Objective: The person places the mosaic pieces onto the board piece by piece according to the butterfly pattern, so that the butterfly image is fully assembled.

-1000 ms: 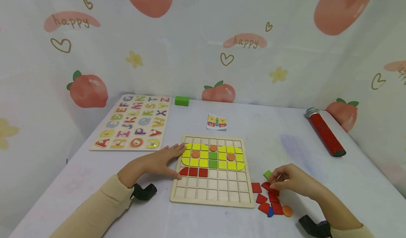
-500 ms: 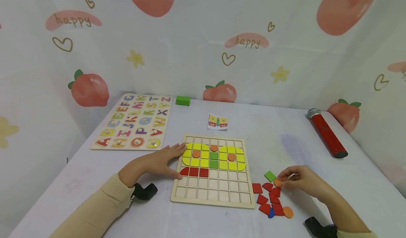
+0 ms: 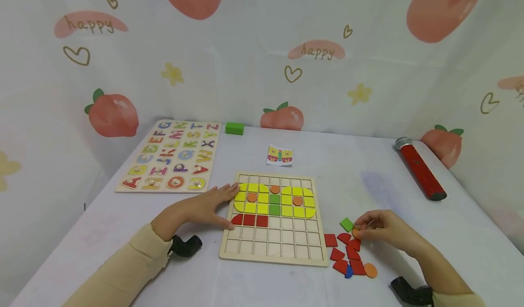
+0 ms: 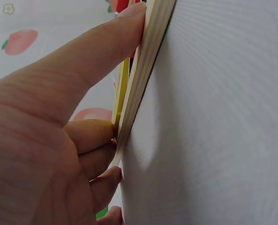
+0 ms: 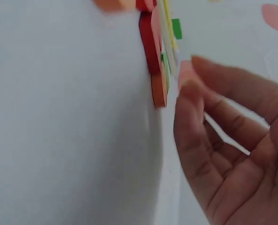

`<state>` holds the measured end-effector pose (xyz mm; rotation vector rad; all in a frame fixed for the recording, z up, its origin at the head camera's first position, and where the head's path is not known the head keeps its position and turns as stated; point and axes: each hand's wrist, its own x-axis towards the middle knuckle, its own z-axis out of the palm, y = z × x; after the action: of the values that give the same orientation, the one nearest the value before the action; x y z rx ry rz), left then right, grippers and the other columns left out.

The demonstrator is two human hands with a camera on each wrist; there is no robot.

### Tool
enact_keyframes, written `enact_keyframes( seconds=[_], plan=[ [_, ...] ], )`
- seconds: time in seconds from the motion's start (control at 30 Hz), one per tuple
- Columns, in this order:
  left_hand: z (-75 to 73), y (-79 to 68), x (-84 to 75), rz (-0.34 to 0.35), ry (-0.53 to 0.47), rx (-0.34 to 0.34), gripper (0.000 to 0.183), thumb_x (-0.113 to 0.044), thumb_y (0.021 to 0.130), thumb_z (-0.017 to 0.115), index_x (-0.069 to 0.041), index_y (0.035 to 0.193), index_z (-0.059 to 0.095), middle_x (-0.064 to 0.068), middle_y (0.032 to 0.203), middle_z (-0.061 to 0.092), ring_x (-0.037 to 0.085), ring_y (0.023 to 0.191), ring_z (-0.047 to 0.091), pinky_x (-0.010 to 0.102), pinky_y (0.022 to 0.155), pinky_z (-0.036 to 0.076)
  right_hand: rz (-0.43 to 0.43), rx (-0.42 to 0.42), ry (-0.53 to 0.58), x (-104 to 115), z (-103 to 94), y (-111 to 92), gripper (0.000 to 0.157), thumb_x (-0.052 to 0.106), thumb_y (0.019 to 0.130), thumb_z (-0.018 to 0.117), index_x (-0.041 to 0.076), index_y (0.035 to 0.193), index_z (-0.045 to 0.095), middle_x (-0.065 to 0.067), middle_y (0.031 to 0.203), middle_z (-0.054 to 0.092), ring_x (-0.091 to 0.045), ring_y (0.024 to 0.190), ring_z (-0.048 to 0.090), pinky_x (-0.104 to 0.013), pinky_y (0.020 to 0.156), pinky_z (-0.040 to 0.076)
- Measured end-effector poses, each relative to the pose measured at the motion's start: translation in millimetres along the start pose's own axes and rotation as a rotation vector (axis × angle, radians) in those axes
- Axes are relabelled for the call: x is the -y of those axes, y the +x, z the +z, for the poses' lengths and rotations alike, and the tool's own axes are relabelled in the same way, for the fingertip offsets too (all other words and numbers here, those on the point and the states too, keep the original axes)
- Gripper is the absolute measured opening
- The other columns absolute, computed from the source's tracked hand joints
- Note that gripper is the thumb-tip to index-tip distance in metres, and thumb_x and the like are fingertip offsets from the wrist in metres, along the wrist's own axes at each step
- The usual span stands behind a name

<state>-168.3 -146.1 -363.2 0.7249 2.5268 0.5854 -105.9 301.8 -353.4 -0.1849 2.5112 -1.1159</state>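
Observation:
My left hand [image 3: 206,209] rests on the left edge of a square wooden grid board [image 3: 272,262], fingers spread and thumb at the rim. Yellow tiles [image 3: 253,208], green squares, orange discs and a short row of red tiles [image 3: 249,220] lie on the board. In the left wrist view, the thumb and fingertips touch the board's edge [image 4: 139,82]. My right hand [image 3: 382,227] hovers by an orange disc [image 5: 158,89], thumb and fingers loosely bent, with nothing visible between them. Beside it lie a green square [image 3: 346,224] and several red pieces [image 3: 357,267].
A blue piece [image 3: 349,271] and another orange disc [image 3: 370,270] lie among the loose pieces. Behind the grid board is a small picture card [image 3: 280,155]. An alphabet board [image 3: 168,157] and a green block [image 3: 234,128] stand back left; a red microphone [image 3: 420,170] lies right.
My right hand has shifted right, off the red pieces, uncovering an orange disc and more of the green square. The left hand stays on the board.

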Motion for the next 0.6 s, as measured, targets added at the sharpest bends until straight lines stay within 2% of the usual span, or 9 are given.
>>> enact_keyframes(
  seconds=[0.13, 0.27, 0.47, 0.6],
  plan=[
    [0.6, 0.6, 0.4, 0.003, -0.004, 0.0, 0.102, -0.055, 0.071, 0.073, -0.018, 0.15, 0.02, -0.003, 0.158, 0.012, 0.021, 0.146, 0.007, 0.044, 0.12, 0.008, -0.022, 0.0, -0.025, 6.4, -3.9, 5.3, 0.038, 0.024, 0.08, 0.072, -0.002, 0.106, 0.064, -0.011, 0.095, 0.064, -0.015, 0.081, 0.056, -0.021, 0.065, 0.053],
    [0.5, 0.3, -0.6, 0.004, -0.015, 0.005, 0.101, -0.053, 0.071, 0.073, -0.017, 0.15, 0.021, -0.003, 0.158, 0.012, 0.021, 0.146, 0.007, 0.044, 0.12, 0.007, -0.038, 0.041, -0.048, 8.5, -4.9, 14.7, 0.041, 0.022, 0.078, 0.074, -0.001, 0.11, 0.064, -0.013, 0.102, 0.063, -0.018, 0.083, 0.056, -0.021, 0.066, 0.053],
    [-0.3, -0.9, -2.2, 0.005, -0.008, -0.001, 0.101, -0.053, 0.071, 0.073, -0.017, 0.15, 0.021, -0.003, 0.158, 0.012, 0.021, 0.146, 0.007, 0.044, 0.12, 0.008, -0.071, 0.104, -0.101, 10.8, -2.6, 27.4, 0.036, 0.016, 0.076, 0.075, 0.001, 0.106, 0.064, -0.008, 0.095, 0.058, -0.018, 0.079, 0.053, -0.021, 0.063, 0.053],
    [-1.4, -1.5, -2.9, 0.0, -0.012, 0.002, 0.101, -0.052, 0.071, 0.073, -0.017, 0.15, 0.021, -0.003, 0.158, 0.012, 0.021, 0.146, 0.007, 0.044, 0.12, 0.008, -0.046, 0.117, -0.142, 14.3, -1.2, 33.1, 0.029, 0.014, 0.075, 0.076, 0.003, 0.098, 0.061, -0.006, 0.088, 0.055, -0.018, 0.078, 0.051, -0.021, 0.062, 0.052]
  ],
)
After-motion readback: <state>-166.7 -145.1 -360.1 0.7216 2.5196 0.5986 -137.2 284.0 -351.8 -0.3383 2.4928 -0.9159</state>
